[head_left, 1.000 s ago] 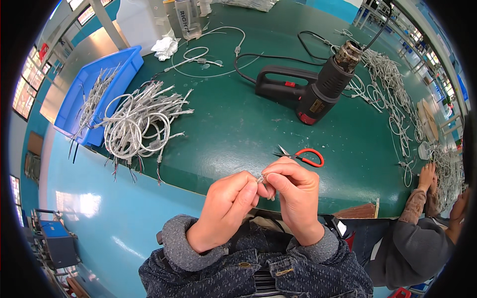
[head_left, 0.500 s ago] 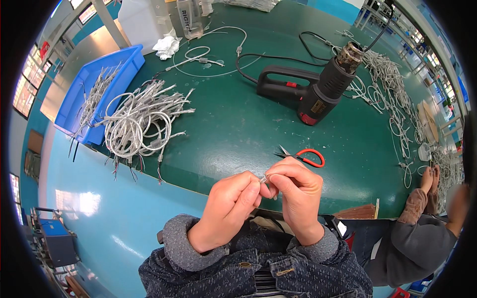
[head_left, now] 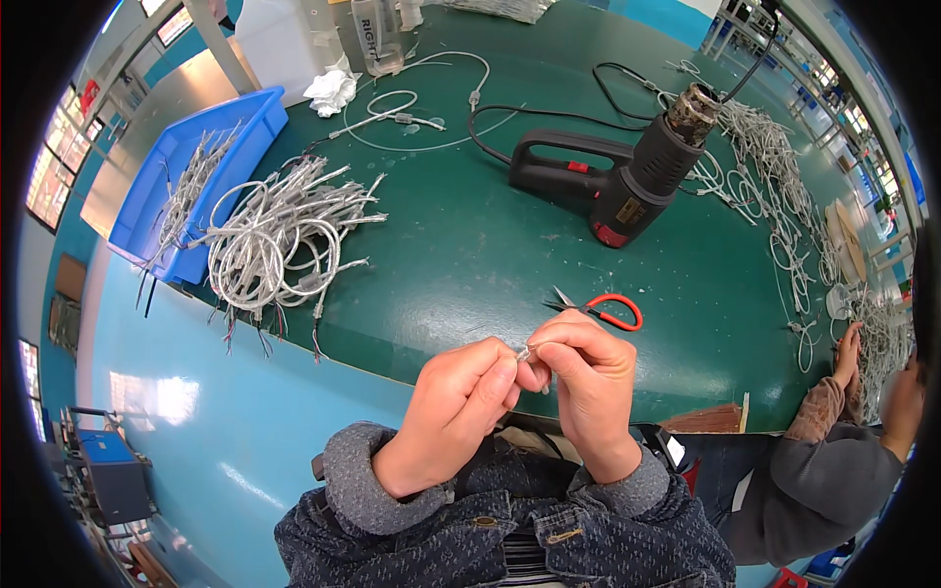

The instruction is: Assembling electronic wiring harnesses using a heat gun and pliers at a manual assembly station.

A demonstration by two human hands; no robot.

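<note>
A small silvery piece [head_left: 524, 355], perhaps a cable end though the grip mostly hides it, is pinched between the left hand [head_left: 459, 407] and right hand [head_left: 596, 392], close together at the near edge of a green table [head_left: 441, 265]. Scissors [head_left: 615, 296] lie just beyond, a heat gun [head_left: 642, 176] farther back. At left, cables [head_left: 279, 240] are heaped beside a blue tray [head_left: 257, 127].

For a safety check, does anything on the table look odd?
Yes. The heat gun has a blotchy, brownish nozzle, as if scorched; a crumpled white tissue lies loose near the blue tray.
</note>
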